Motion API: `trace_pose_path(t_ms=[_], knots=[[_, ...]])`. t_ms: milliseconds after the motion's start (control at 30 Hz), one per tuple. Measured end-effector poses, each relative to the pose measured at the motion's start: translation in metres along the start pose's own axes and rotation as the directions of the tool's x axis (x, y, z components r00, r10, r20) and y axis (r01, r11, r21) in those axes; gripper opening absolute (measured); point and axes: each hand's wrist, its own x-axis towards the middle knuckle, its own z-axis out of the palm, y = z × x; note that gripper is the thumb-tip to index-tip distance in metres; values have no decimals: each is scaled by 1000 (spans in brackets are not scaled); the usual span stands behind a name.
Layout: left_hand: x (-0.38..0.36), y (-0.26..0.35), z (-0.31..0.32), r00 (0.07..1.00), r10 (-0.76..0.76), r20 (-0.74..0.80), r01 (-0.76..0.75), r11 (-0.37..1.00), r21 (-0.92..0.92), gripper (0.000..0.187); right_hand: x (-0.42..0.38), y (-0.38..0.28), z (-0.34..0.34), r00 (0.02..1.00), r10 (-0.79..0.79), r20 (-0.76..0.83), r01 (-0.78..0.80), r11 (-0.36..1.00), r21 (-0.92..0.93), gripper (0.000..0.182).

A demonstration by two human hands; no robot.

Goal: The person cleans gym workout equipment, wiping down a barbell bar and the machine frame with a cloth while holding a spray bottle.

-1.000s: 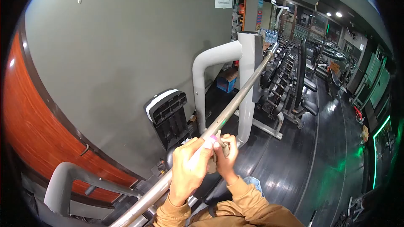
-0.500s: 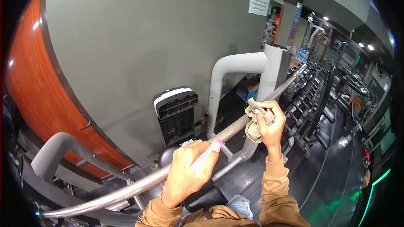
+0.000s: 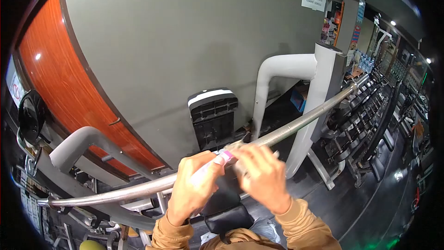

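A long metal barbell (image 3: 152,186) crosses in front of me from lower left to upper right. My left hand (image 3: 192,183) is closed around a small pale bottle with a pink top (image 3: 225,155), held over the middle of the bar. Close beside it, my right hand (image 3: 263,173) is blurred by motion and has its fingers bent over a beige cloth (image 3: 239,147). Most of that cloth is hidden behind the fingers. It appears to lie against the bar near the bottle's pink tip.
Grey rack posts (image 3: 319,88) support the bar at right, with a curved grey frame (image 3: 83,143) at left. Below my hands is a black padded bench (image 3: 229,220). Dumbbell racks (image 3: 356,134) line the right side. A grey wall (image 3: 185,32) and a red-brown door (image 3: 69,78) stand behind.
My right hand has moved left and down along the bar with the cloth, from near the post to beside my left hand. The view has turned slightly left.
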Motion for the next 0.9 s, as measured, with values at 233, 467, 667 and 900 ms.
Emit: trace_pose_path(t_ms=[233, 467, 667, 900], knots=[[3, -23, -10, 998, -6, 63, 23, 960, -280, 53, -13, 7, 1, 999, -52, 4, 51, 991, 121, 36], [3, -37, -3, 995, 47, -87, -75, 926, -369, 52, 1, 85, -43, 982, 146, -119, -156, 985, -78, 30], [-2, -41, 5, 957, 100, -271, -192, 921, -338, 59, 3, 50, -6, 982, -186, 38, 185, 983, 16, 34], [-4, -47, 4, 927, 121, -354, -240, 918, -317, 60, 12, 47, 1, 933, -358, 46, 324, 886, 332, 18]])
